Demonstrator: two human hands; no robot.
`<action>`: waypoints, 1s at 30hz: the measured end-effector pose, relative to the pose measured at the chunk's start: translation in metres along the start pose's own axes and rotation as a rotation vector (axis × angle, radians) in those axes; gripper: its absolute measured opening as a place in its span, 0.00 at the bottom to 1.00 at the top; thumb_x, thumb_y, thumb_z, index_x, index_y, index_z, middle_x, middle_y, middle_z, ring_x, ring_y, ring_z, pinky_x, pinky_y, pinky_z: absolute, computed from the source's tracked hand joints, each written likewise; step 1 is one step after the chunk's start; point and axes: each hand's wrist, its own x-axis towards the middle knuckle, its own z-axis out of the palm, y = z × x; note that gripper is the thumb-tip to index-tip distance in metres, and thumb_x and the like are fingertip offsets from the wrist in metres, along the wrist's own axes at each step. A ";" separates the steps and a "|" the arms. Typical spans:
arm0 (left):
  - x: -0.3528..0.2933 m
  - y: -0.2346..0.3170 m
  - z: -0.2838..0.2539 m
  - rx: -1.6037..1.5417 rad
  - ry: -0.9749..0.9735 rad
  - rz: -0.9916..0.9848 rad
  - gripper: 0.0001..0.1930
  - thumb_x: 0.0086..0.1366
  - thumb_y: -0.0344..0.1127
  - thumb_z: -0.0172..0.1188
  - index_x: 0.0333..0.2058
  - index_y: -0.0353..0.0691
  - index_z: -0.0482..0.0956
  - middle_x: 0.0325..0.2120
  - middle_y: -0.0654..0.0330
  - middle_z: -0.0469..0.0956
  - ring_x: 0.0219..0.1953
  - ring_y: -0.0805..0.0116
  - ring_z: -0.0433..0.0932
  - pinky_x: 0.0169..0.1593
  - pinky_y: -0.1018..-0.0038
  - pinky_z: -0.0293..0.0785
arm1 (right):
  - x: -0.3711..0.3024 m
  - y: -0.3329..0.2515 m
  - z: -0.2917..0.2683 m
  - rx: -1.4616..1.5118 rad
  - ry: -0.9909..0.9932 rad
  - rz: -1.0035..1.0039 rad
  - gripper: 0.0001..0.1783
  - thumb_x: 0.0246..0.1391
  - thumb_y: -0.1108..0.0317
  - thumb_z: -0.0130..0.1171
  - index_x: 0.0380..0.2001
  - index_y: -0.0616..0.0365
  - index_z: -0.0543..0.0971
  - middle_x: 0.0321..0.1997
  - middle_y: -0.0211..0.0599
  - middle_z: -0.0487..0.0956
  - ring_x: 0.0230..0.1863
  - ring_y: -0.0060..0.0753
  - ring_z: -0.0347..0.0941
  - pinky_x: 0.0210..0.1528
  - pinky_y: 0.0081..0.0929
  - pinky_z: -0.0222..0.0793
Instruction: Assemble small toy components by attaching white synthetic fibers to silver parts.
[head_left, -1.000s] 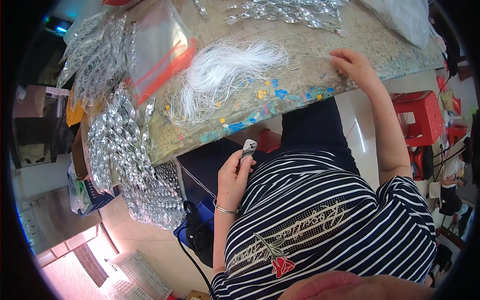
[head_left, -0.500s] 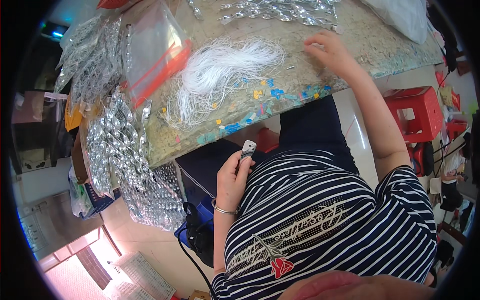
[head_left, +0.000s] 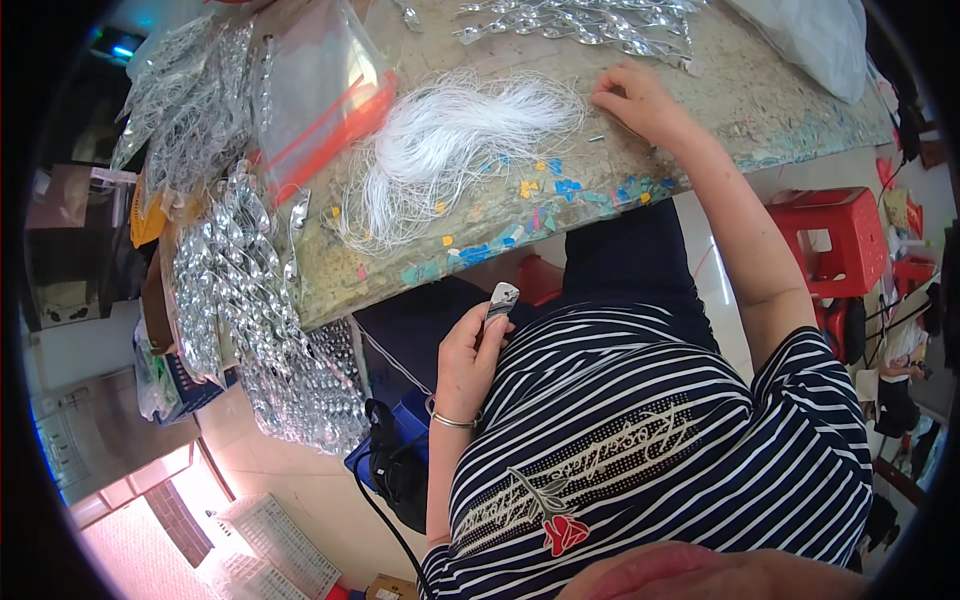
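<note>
Held near my lap, my left hand (head_left: 466,365) is closed around a small flat silver metal piece (head_left: 503,297) with dark marks near its tip. My right hand (head_left: 640,105) rests over the table, its thumb and finger drawn together in a pinch beside the right end of a bundle of white string (head_left: 450,130). Whatever lies between those fingertips is too small to make out. A tiny metal pin (head_left: 597,138) lies on the table just below that hand.
Twisted silver strips (head_left: 580,25) lie at the table's far side, and more hang over its left edge (head_left: 240,280). A clear bag with a red band (head_left: 325,100) lies left of the string. A white plastic bag (head_left: 815,40) sits far right; a red stool (head_left: 835,240) stands beyond the table.
My right hand has shifted slightly left toward the string, and its fingers have closed into a pinch. The left hand keeps its hold on the metal piece. The view has shifted slightly.
</note>
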 end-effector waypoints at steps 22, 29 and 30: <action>0.000 0.047 -0.012 -0.174 0.173 0.201 0.29 0.52 0.21 0.62 0.54 0.36 0.67 0.43 0.62 0.71 0.35 0.81 0.70 0.35 0.84 0.71 | -0.086 -0.167 0.003 0.901 -0.721 0.020 0.04 0.57 0.71 0.50 0.32 0.61 0.70 0.28 0.30 0.72 0.29 0.17 0.68 0.34 0.17 0.67; -0.006 0.051 -0.012 -0.265 0.163 -0.012 0.10 0.55 0.28 0.61 0.37 0.33 0.78 0.24 0.67 0.78 0.19 0.86 0.66 0.22 0.88 0.59 | -0.081 -0.173 0.004 0.996 -0.746 0.160 0.04 0.58 0.71 0.48 0.31 0.60 0.68 0.25 0.27 0.71 0.27 0.14 0.66 0.31 0.14 0.64; -0.007 0.053 -0.014 -0.268 0.165 -0.027 0.08 0.56 0.30 0.61 0.35 0.34 0.79 0.24 0.67 0.77 0.21 0.86 0.67 0.23 0.88 0.62 | -0.081 -0.170 0.003 0.985 -0.719 0.176 0.05 0.59 0.70 0.47 0.31 0.60 0.68 0.26 0.25 0.70 0.27 0.14 0.65 0.30 0.13 0.63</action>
